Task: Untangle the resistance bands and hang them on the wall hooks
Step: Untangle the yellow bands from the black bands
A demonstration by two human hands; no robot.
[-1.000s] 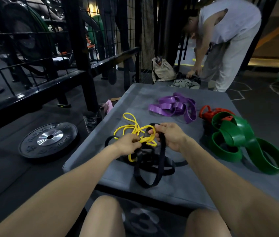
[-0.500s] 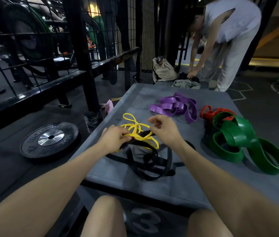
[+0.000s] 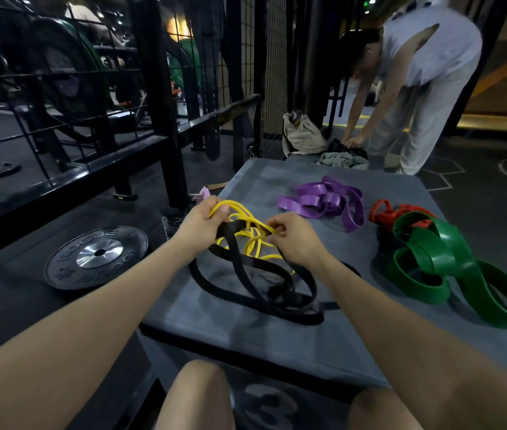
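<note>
Resistance bands lie spread over the grey padded desk (image 3: 277, 330), and the knot under work is the thin yellow band (image 3: 247, 226) threaded through the wider black band (image 3: 264, 287) near the desk's left front corner. The left hand (image 3: 197, 226) has its fingers (image 3: 218, 216) curled round a lifted loop of the yellow band, and the top of the black band rises to that hand too, apparently held up so the crossings open out and can be read. The right hand (image 3: 295, 238) pinches another strand of the yellow band between thumb and fingers (image 3: 278, 228); holding the two yellow strands apart looks meant to draw the thin band free of the black one, whose lower loops rest on the desk as dead weight. Whether the left hand also grips the black band or only has it draped against it is hard to tell from this angle. Farther back the purple band (image 3: 323, 201) sits in a loose pile, and to the right the red band (image 3: 401, 214) lies partly under the broad green band (image 3: 460, 268), the two touching; these appear set aside to be dealt with one tangle at a time. No wall hooks are in view, so hanging looks well off. A weight plate (image 3: 97, 256) lies on the floor to the left, and another person (image 3: 416, 76) bends over a bag (image 3: 300, 136) beyond the desk.
</note>
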